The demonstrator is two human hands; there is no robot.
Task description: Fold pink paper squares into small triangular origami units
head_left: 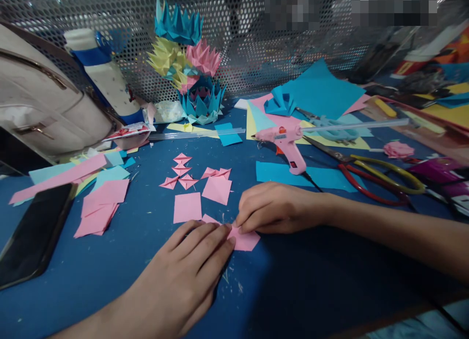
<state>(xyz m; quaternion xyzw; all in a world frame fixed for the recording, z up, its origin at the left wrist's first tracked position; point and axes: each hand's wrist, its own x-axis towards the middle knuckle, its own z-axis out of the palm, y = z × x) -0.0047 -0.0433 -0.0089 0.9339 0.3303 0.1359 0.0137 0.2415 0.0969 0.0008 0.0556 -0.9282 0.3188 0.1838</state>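
A small pink paper piece [245, 240] lies on the blue table, partly covered by my fingers. My left hand [198, 261] presses its left edge down with fingers close together. From the right, my right hand [280, 208] pinches the top of the same piece, fingers curled in. A pink square [187, 207] lies just beyond my left fingers, and another pink square [217, 189] sits beside it. Folded pink paper points [181, 169] are grouped farther back. Part of another pink piece [210, 219] shows behind my left fingertips.
A pink glue gun [286, 139] and red-and-yellow-handled scissors [381, 175] lie back right. At left are a phone [36, 231], stacked pink paper [102, 207], a bag [40, 95] and a bottle [106, 75]. Folded paper flowers [201, 97] stand against the perforated metal panel [249, 46].
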